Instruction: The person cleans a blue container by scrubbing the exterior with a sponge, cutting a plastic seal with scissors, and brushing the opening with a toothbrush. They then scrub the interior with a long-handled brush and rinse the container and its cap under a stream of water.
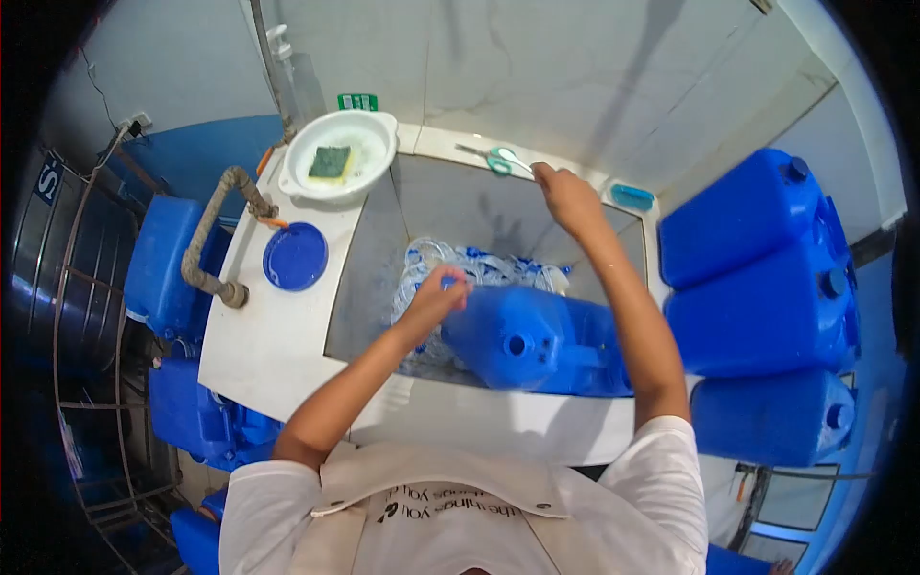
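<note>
Room: a tiled wash corner, with a white-rimmed sink sunk below pale walls.
Jerrycan: a blue jerrycan is laid on its side in the sink, open neck turned toward the camera, just beside the left fingertips.
Left hand: the left hand is curled together on a small blue cap, pinched right above the can's shoulder.
Right hand: the right hand is reached up to the back ledge; the fingers are closed around the handle end of the scissors, though how tightly can't be told.
Progress: looks early on tbh, the can is uncapped and in the sink, no suds or running water are seen, so the washing itself seems not yet done.
Under the fingers: a pile of clear plastic wrappers is heaped in the sink behind the can.
Containers: a white bowl holds a green sponge; a blue lid sits empty below it.
Further out: stacked blue jerrycans are kept well past the right arm.
</note>
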{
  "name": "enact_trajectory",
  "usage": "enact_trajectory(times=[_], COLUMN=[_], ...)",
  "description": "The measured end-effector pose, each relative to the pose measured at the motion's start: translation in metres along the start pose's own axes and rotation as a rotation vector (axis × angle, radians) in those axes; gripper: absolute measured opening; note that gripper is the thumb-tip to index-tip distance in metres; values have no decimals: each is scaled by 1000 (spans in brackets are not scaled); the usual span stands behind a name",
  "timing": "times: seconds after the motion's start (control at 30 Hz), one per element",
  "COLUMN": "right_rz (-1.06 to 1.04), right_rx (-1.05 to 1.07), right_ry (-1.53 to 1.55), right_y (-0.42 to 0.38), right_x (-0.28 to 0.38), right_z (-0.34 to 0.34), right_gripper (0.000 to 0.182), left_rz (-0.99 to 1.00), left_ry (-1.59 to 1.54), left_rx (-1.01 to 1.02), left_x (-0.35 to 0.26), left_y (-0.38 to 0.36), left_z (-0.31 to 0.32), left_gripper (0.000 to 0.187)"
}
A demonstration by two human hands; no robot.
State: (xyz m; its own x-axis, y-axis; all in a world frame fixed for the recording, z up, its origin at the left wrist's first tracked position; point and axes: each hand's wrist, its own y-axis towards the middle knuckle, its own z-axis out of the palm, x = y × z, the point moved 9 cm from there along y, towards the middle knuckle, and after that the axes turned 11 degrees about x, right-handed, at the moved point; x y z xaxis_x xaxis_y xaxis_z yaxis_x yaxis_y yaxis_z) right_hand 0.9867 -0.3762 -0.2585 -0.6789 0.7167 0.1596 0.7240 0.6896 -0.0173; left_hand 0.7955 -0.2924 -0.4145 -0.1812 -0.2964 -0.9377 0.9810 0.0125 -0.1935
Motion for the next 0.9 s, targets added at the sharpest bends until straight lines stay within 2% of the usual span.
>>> enact_trajectory(times=[0.03, 0.07, 0.13, 0.2, 0.23, 0.3, 0.33, 0.37, 0.43, 0.57, 0.63, 0.7, 0.9], right_rz=[-86, -174, -143, -219, -222, -273, -325, -325, -498, -555, -665, -703, -698], right_rx=[103, 201, 410, 536, 543, 554, 489, 491, 332, 296, 273, 289, 397], right_ry=[8, 15, -16, -67, -73, -277, -391, -391, -678, -808, -876, -928, -974], right_y=[-24, -53, -110, -157, -170, -188, -191, -189, -182, -169, -171, -167, -154], right_x=[9, 16, 27, 46, 51, 64, 71, 74, 101, 136, 155, 170, 184], right_z=[-11, -21, -37, -47, -47, -42, -34, -20, -6, -6, -3, 14, 28], right_gripper=[21, 23, 22, 17, 17, 13, 11, 11, 8, 7, 6, 6, 6], left_rz=[85, 45, 6, 81, 82, -77, -107, -108, -85, -69, 80, 212, 370], left_ry=[63, 163, 250, 291, 283, 387, 391, 390, 388, 450, 397, 397, 437], left_rx=[-8, -45, -81, 73, 69, 82, 71, 71, 58, 2, 8, 24, 64], left_x=[-5, -11, -11, -1, -2, 6, -1, 0, 4, 9, 36, 29, 12], left_y=[12, 21, 40, 66, 68, 67, 59, 57, 61, 69, 97, 95, 83], left_z=[2, 6, 17, 37, 43, 51, 54, 54, 51, 43, 35, 41, 53], left_gripper=[27, 27, 27, 27, 27, 36, 32, 32, 38, 38, 42, 43, 44])
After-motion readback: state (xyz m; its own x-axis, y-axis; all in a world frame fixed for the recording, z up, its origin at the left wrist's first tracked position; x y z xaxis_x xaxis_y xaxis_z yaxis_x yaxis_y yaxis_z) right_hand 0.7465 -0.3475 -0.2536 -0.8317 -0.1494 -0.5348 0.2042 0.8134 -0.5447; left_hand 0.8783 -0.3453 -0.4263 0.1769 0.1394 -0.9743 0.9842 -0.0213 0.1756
